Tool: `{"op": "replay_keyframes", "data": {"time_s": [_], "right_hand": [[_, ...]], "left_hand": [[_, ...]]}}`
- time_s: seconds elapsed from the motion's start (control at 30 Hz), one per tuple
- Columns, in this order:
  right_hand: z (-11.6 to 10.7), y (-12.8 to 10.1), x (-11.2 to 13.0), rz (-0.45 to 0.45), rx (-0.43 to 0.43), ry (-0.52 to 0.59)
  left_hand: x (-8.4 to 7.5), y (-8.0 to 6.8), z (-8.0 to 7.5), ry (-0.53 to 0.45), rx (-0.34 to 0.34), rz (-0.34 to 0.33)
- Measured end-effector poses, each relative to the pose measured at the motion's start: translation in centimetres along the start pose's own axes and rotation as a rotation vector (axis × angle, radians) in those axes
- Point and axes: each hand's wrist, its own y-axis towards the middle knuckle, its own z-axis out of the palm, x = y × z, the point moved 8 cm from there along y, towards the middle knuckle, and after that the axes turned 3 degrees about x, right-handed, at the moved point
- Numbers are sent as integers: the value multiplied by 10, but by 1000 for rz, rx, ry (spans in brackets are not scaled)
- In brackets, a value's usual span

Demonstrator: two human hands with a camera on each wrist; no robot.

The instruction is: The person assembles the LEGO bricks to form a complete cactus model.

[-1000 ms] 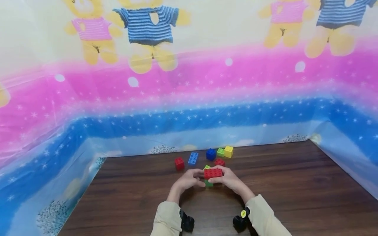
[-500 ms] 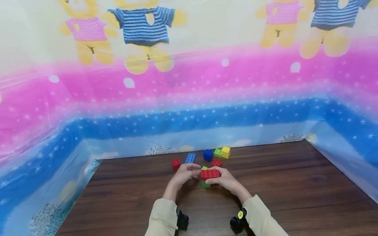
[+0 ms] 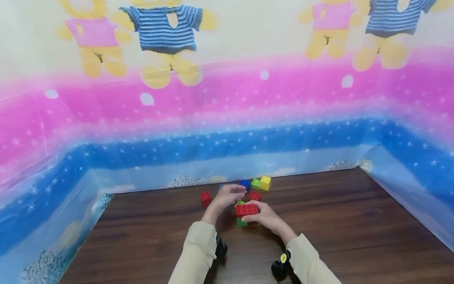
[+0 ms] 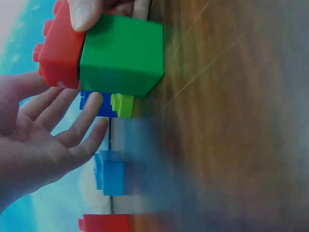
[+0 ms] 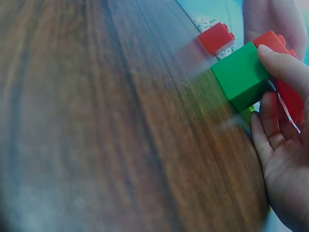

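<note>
While my right hand (image 3: 264, 216) pinches the red brick (image 3: 247, 210) seated on the green block (image 3: 241, 222), that little stack stands on the wooden table (image 3: 354, 228). My left hand (image 3: 229, 195) hovers just beyond the stack, fingers relaxed and spread, grasping nothing, above the light blue brick (image 4: 110, 173). Left of the stack sits a small red block (image 3: 205, 198); behind it cluster a dark blue block (image 3: 245, 184), a lime block (image 3: 255, 184) and a yellow block (image 3: 265, 182).
</note>
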Motion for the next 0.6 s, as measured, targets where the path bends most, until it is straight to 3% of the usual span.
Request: {"op": "replay_keyframes", "data": {"time_s": [0.13, 0.33, 0.47, 0.6], "right_hand": [[-4, 0, -1, -3, 14, -18], [-11, -2, -2, 1, -11, -31], [-10, -2, -1, 2, -1, -36], [-8, -2, 0, 8, 0, -32]], "left_hand": [[-10, 13, 7, 89, 42, 21], [-12, 28, 20, 53, 124, 30], [-7, 33, 20, 12, 122, 2], [-7, 38, 17, 10, 116, 17]]}}
